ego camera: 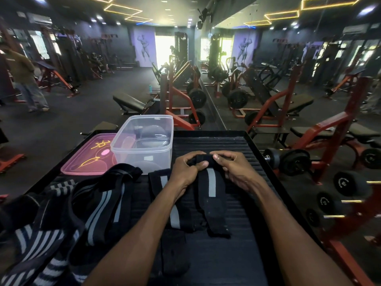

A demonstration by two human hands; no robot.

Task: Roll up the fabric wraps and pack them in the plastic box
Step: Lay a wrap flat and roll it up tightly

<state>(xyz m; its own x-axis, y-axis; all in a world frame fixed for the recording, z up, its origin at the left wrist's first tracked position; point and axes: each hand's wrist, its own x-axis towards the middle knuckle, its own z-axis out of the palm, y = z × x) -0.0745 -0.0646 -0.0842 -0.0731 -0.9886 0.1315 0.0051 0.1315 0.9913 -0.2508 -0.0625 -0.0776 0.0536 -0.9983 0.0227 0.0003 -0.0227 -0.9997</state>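
While both hands (214,169) pinch, wrap (211,195) lengthwise — toward person

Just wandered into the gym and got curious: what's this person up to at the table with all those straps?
A person is rolling up a black fabric wrap with a grey stripe. The left hand and right hand pinch its far end, starting the roll on the black ribbed table. More striped wraps lie loose in a pile to the left. The clear plastic box stands open behind, its pink lid lying beside it.
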